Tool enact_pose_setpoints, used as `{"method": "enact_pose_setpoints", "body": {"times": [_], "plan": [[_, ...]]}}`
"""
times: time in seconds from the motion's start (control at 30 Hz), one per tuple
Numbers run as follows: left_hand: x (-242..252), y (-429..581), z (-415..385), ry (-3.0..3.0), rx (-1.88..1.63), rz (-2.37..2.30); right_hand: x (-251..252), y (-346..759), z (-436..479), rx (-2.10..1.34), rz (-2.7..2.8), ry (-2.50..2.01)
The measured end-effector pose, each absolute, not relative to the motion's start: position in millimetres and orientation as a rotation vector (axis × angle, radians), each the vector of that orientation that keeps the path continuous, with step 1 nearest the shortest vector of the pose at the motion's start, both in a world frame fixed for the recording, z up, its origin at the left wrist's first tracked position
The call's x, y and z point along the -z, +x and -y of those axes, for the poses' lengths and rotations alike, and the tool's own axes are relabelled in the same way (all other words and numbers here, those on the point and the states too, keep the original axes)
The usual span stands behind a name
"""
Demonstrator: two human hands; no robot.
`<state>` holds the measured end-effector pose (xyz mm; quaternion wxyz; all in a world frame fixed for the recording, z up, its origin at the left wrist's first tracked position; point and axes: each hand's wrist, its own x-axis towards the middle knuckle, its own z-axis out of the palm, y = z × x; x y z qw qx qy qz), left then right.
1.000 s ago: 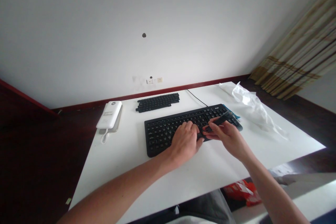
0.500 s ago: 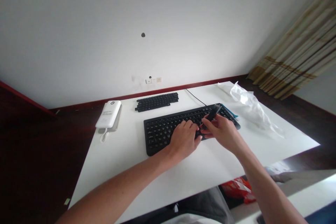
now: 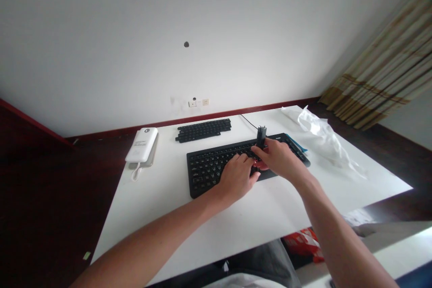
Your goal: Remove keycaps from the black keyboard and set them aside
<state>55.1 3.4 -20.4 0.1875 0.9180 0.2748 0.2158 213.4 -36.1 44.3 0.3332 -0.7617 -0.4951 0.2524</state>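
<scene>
A black keyboard (image 3: 205,168) without its keycaps lies on the white table (image 3: 162,207). My right hand (image 3: 275,157) is closed round a small black tool (image 3: 261,136), which stands nearly upright over the middle-right of the keyboard. Just left of it, my left hand (image 3: 238,173) rests on the keyboard's lower part with its fingers bent and thumb apart; its fingertips are close to those of my right hand. What lies between the fingertips is too small to make out. Behind the keyboard, black keycaps (image 3: 202,130) are laid out in rows.
On the table's left lies a white power bank (image 3: 143,146) with a short looped cable, on top of a flat pale object. A crumpled clear plastic bag (image 3: 327,137) covers part of the right side. A blue item (image 3: 297,143) shows behind the keyboard's right end.
The black tool has swung from leaning right to nearly upright, and my right hand has shifted slightly left. My left hand has stayed almost still. The view has shifted a little.
</scene>
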Motion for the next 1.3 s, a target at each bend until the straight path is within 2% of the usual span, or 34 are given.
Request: {"method": "enact_pose_setpoints", "body": {"times": [0.13, 0.33, 0.5, 0.63, 0.77, 0.9, 1.03, 1.3], "plan": [[23, 56, -6, 2.564, -0.622, -0.757, -42, 221, 43, -0.725, 1.239, -1.989], [20, 52, -4, 2.618, -0.644, -0.711, -30, 254, 45, -0.777, 0.955, -1.751], [14, 52, -5, 2.571, -0.686, -0.695, -25, 271, 22, -0.862, 0.885, -1.471], [-9, 46, -22, 2.552, -0.678, -0.683, -19, 278, -12, -0.889, 0.879, -1.33], [-54, 27, -41, 2.621, -0.42, -0.522, -6, 280, -45, -0.871, 0.854, -1.232], [-86, 12, -36, 2.657, 0.096, -0.168, 11, 281, -58, -0.808, 0.791, -1.207], [-80, 11, -11, 2.802, 0.401, -0.219, 19, 283, -56, -0.788, 0.813, -1.221], [-60, 18, 15, 2.909, 0.567, -0.343, 14, 285, -56, -0.871, 0.685, -1.181]]}}
